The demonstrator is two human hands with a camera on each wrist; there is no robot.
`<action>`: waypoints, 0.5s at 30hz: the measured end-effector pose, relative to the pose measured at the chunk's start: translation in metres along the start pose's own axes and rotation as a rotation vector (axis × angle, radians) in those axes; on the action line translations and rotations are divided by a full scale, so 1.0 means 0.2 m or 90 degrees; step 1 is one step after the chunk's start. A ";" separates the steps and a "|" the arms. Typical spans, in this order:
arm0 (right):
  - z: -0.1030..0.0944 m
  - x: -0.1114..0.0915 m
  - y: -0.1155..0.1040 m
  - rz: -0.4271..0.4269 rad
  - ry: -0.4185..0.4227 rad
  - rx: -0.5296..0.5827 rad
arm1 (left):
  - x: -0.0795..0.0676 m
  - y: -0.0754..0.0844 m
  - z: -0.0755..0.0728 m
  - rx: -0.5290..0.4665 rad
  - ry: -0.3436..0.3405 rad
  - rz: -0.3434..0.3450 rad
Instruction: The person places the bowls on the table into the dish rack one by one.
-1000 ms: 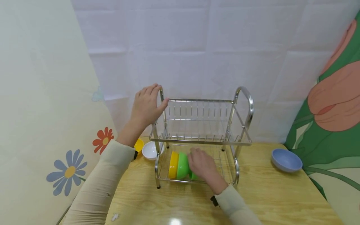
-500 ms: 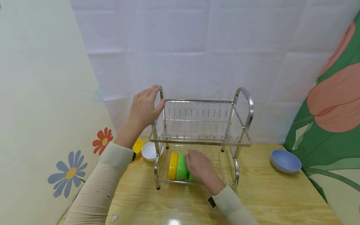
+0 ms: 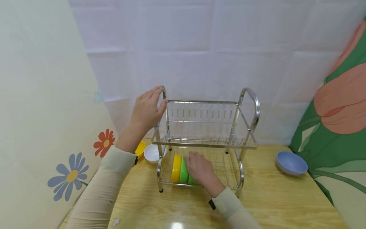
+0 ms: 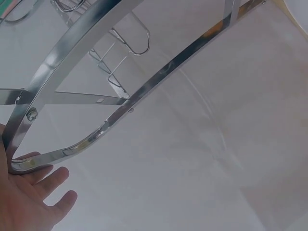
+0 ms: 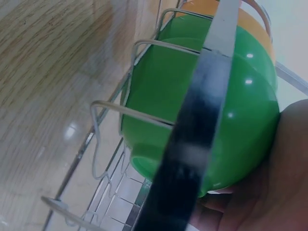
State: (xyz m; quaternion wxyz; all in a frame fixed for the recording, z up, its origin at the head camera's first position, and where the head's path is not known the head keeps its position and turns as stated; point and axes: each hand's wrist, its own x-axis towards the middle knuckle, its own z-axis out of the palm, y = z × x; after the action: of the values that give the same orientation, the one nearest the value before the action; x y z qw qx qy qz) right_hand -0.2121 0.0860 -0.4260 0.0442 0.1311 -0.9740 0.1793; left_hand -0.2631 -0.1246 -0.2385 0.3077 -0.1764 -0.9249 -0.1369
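The left hand (image 3: 147,109) rested on the shiny rack (image 3: 203,145), its fingers spread apart. The right hand (image 3: 199,167) gripped a green bowl (image 5: 245,130) with its fingers, low in the rack, beside another green one (image 3: 184,173), then a yellow bowl (image 3: 176,168).

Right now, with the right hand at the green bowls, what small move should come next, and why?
I'd probably loosen the right hand from the outer green bowl: it already stands on edge in the lower tier of the wire rack, close against the second green bowl, while the left hand rests on the rack's side handle.
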 end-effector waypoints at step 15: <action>-0.01 -0.03 0.00 0.015 -0.003 0.022 | -0.03 0.05 -0.01 -0.008 -0.002 -0.001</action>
State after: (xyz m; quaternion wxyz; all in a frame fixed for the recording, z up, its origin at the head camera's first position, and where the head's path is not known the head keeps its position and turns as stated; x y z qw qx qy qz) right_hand -0.2069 0.0879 -0.4248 0.0378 0.1206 -0.9724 0.1960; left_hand -0.2546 -0.1183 -0.2391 0.3052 -0.1779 -0.9246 -0.1426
